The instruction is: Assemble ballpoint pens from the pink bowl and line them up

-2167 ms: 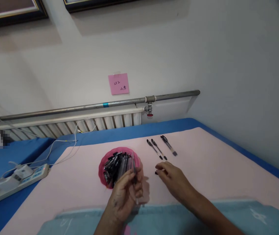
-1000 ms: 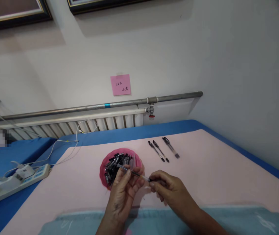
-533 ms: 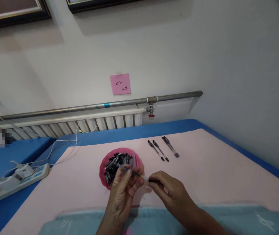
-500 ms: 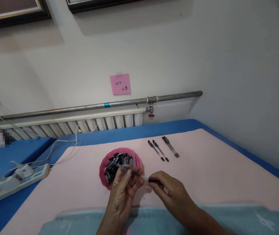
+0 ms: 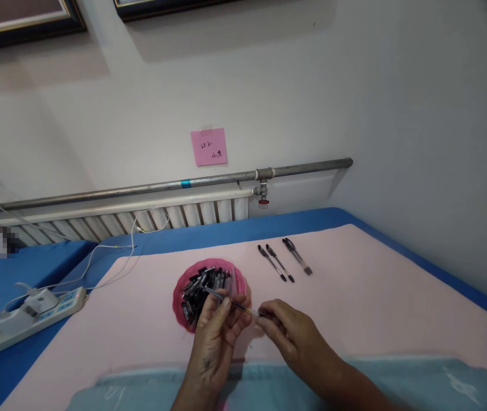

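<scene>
The left hand (image 5: 216,334) pinches a clear-barrelled pen (image 5: 240,306) between thumb and fingers; the right hand (image 5: 289,331) pinches its dark end.

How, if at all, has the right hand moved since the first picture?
Yes: the right hand moved left and slightly down the picture, relative to the red valve.

Reads 252 in dark handwriting across the upper part of the pink note (image 5: 208,147), taped to the wall (image 5: 354,85) above the pipe (image 5: 141,190). Continues lower on the same note, towards its right corner, with two characters, first 小, then one too unclear to name. Is too small to read, if printed at all, on the pens (image 5: 201,286).
</scene>
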`<state>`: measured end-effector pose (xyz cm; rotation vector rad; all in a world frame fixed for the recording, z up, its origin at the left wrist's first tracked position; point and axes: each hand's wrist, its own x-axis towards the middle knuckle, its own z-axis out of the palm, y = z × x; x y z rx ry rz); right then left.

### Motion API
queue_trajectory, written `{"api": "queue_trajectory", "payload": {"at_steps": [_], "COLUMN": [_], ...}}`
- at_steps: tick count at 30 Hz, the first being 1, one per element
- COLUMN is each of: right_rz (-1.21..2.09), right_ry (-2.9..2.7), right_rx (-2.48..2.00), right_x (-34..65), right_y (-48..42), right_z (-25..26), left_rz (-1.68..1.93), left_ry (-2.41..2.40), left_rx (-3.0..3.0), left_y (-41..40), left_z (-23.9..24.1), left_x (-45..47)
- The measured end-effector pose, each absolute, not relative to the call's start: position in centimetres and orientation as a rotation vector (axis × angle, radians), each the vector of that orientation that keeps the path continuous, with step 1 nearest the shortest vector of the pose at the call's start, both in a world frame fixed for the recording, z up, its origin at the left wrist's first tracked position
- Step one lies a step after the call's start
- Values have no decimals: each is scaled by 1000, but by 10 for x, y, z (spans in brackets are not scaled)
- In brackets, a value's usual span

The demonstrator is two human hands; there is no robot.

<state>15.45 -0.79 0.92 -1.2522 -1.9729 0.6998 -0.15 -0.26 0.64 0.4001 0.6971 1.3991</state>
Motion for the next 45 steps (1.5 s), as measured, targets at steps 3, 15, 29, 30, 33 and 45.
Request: {"api": "queue_trajectory", "payload": {"at_steps": [3,15,29,30,33,45], "right_rz": [644,371,194,173,136,238], "right_ry": [-1964,-2133,-2194,-2204,-2239,-2215], "right_rx": [-1282,-1132,-1087,-1073,-1067,-1116], "right_x": [155,157,157,157,157,157], "right_y": [-8,-8,-8,-8,-7,-7], "right_z": [9,7,5,4,0,1], "left_rz": [1398,1406,1398,1400,1403,1393], "left_ry": [715,726,735,743,765,737], "left_rx": [393,397,357,354,362,404], "left_y": [-2,-1,1,1,0,-1], "left_z": [7,8,4,4,4,5], "left_x": [-1,-2,-3,-3,-3,-2]}}
